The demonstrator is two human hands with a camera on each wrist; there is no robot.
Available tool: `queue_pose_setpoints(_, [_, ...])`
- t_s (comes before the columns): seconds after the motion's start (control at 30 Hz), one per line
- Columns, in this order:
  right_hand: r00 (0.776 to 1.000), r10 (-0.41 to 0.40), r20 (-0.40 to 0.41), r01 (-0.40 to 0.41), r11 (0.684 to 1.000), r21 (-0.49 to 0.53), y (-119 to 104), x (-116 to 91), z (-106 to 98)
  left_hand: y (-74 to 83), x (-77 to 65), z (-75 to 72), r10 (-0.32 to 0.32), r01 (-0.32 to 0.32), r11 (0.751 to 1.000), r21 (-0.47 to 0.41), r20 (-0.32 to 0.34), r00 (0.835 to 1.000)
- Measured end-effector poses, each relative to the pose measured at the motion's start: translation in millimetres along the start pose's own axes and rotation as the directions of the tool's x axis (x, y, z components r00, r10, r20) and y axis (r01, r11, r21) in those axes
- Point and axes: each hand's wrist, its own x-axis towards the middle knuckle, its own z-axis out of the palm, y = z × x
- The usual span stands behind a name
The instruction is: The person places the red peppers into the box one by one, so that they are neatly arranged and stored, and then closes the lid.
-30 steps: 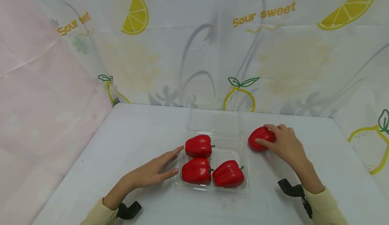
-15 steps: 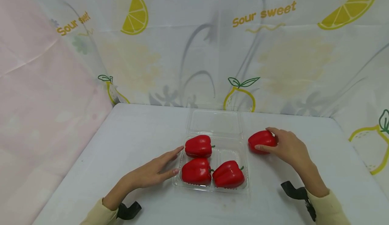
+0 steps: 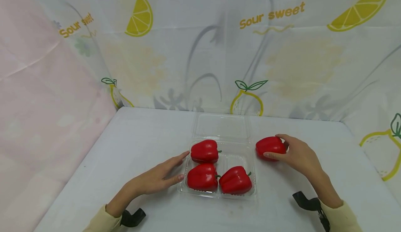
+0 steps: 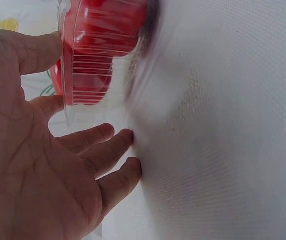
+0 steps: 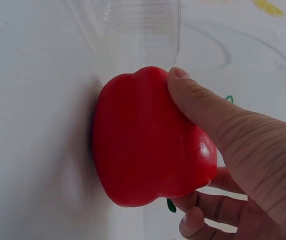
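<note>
My right hand [image 3: 300, 154] holds a red bell pepper [image 3: 270, 148] between thumb and fingers, just right of a clear plastic clamshell box [image 3: 232, 148]. In the right wrist view the thumb lies along one side of that pepper [image 5: 143, 140], and its green stem shows near the fingers. My left hand [image 3: 156, 177] has its fingers spread, with the thumb and index fingertip right at the box's left rim. Its other fingertips reach down to the tabletop in the left wrist view. In the box lie three more red peppers: back left [image 3: 204, 151], front left [image 3: 202, 177] and front right [image 3: 235, 180].
The box's clear lid [image 3: 221, 127] is folded back flat behind it. A white-covered table [image 3: 134, 131] carries everything. Behind it hangs a pale curtain [image 3: 188, 51] printed with lemons. Black camera mounts [image 3: 133, 217] stick out from both wrists.
My right hand has drawn slightly toward me and to the right, and the pepper in it has turned and shifted a little nearer. My left hand and the boxed peppers have stayed put.
</note>
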Motion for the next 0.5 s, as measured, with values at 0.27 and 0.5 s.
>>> queue_pose_setpoints(0.27, [1.0,0.005,-0.03,-0.005,1.0,0.005,0.1,-2.9,-0.2,0.8,-0.2,0.2,0.013,-0.013,1.0,0.0,0.003,1.0])
queue_pose_setpoints(0.5, [0.998,0.001,-0.058,0.0,1.0,0.005,-1.6,-6.9,-3.9,0.6,0.3,-0.1,0.009,-0.009,1.0,-0.007,0.011,1.0])
